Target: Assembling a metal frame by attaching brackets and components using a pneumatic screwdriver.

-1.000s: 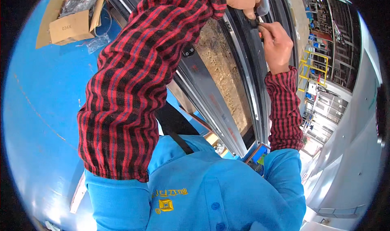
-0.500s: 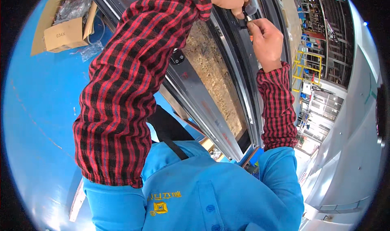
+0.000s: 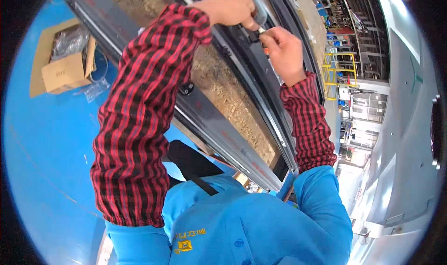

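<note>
A long dark grey metal frame [image 3: 212, 109] lies across in front of me, with a rough brown surface [image 3: 228, 95] showing between its bars. My left hand [image 3: 230, 8] is over the far part, fingers curled down beside a smooth grey curved piece [image 3: 260, 6]; what its fingertips grip is hidden. My right hand [image 3: 285, 53] is closed around a small tool with an orange part [image 3: 266, 51]. A short metal tip shows between the two hands, next to a small black block [image 3: 252, 36] on the frame's black bar.
An open cardboard box [image 3: 65, 74] holding clear plastic bags stands on the blue floor [image 3: 46, 144] at left. A black fitting [image 3: 186, 88] sits on the nearer bar. Yellow railings [image 3: 339, 74] and shelving stand farther off at right.
The whole view has shifted, so the frame and both hands appear farther left. My right hand has turned, showing the orange part more plainly. Both hands stay close together at the same bar.
</note>
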Motion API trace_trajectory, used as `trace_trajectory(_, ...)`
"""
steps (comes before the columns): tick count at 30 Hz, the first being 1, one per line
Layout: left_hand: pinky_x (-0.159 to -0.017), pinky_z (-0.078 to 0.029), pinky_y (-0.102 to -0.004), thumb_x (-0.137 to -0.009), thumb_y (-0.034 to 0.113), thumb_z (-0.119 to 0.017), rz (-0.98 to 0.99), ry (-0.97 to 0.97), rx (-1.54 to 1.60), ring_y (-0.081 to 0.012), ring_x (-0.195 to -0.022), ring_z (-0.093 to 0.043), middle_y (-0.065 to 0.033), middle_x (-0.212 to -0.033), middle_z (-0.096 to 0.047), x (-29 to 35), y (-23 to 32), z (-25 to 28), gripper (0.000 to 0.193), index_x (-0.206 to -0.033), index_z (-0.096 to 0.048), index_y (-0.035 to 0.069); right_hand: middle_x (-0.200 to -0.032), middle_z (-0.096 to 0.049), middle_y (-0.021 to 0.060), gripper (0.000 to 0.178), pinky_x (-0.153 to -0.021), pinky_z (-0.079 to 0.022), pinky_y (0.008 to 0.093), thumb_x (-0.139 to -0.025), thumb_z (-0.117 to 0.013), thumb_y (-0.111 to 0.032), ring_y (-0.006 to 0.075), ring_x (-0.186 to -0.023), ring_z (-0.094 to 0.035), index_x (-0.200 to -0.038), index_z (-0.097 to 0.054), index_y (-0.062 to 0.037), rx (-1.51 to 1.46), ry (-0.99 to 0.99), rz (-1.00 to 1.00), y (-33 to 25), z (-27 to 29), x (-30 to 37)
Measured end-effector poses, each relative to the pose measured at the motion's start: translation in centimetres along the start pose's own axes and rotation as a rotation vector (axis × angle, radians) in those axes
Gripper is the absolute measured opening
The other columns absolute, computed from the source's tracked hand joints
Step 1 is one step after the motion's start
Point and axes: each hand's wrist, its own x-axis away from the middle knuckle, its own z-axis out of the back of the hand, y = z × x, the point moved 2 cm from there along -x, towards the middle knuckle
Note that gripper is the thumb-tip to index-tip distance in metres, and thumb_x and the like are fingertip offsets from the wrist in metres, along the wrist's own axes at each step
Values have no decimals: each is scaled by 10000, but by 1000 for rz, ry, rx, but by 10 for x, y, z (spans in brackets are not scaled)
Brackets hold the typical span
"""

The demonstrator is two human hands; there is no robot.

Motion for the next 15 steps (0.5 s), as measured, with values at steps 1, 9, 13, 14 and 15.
trace_trajectory(1, -865, -396, -436, -757, 430, -733, -15, 3, -14, -245, -695, -581, -9, -700, -663, 5, 5, 5, 323, -849, -768, 123, -708, -636, 56, 87, -584, -432, 284, -865, -647, -81, 180, -601, -535, -843, -683, -6, 2, 20, 0, -1, 0, 0)
trace_trajectory(9, -984, -314, -431, -747, 453, -719, -30, -86, -61, -228, -883, -607, 1, -774, -674, 14, 5, 7, 302, -880, -773, 187, -791, -616, 81, 60, -621, -456, 346, -831, -648, -71, 260, -660, -564, -863, -639, -21, 145, -74, 164, -14, 7, 4)
trace_trajectory(13, -997, -316, -429, -741, 458, -727, -96, 5, -65, -235, -904, -610, -15, -777, -677, 18, -5, 0, 313, -885, -778, 184, -852, -598, 83, 95, -636, -466, 369, -840, -637, -81, 272, -704, -571, -920, -622, -32, 279, -38, 291, -19, 1, 8)
trace_trajectory(14, -1001, -317, -424, -741, 451, -730, -123, 43, -77, -238, -918, -612, -18, -789, -681, 19, -7, -1, 310, -889, -778, 183, -874, -592, 83, 111, -640, -469, 375, -845, -633, -86, 273, -721, -573, -942, -616, -36, 325, -7, 340, -21, -2, 10)
trace_trajectory(15, -1005, -318, -419, -741, 445, -732, -151, 79, -90, -240, -931, -613, -22, -801, -684, 19, -9, 0, 306, -892, -778, 182, -897, -585, 84, 127, -645, -473, 382, -849, -628, -90, 274, -737, -576, -964, -610, -40, 371, 26, 388, -23, -5, 12)
